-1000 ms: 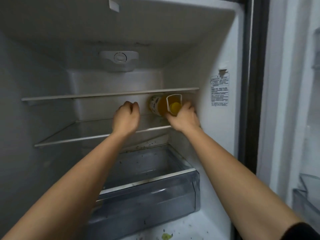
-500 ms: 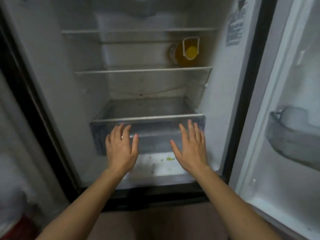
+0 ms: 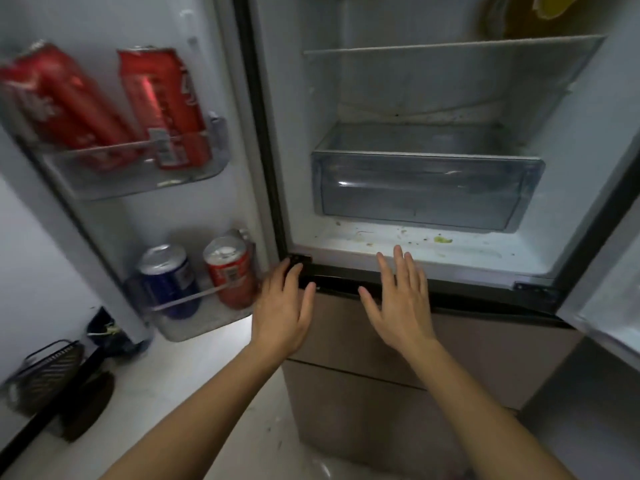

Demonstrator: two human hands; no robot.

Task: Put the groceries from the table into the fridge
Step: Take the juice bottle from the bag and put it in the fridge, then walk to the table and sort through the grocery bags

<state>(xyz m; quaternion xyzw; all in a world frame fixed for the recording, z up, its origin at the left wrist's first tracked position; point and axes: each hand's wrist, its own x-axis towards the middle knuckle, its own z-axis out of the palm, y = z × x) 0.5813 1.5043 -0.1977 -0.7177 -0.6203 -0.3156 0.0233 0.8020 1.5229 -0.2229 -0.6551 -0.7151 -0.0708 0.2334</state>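
Both hands are empty, fingers straight and spread. The left hand (image 3: 282, 308) is before the lower left front corner of the fridge (image 3: 294, 133), and the right hand (image 3: 398, 303) is just beside it. A juice bottle (image 3: 516, 26), partly out of view, sits at the right end of the glass shelf (image 3: 450, 46), above the clear drawer (image 3: 426, 188). Red cans (image 3: 162, 105) and a blue can (image 3: 169, 275) stand in the left door.

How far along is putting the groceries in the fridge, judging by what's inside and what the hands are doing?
Looks done: an orange bottle sits on the fridge shelf; two red cans sit in the upper door bin, a blue can and another red can in the lower bin. In hand: nothing; left hand and right hand are open, empty. Left: unknown, the table is out of view.
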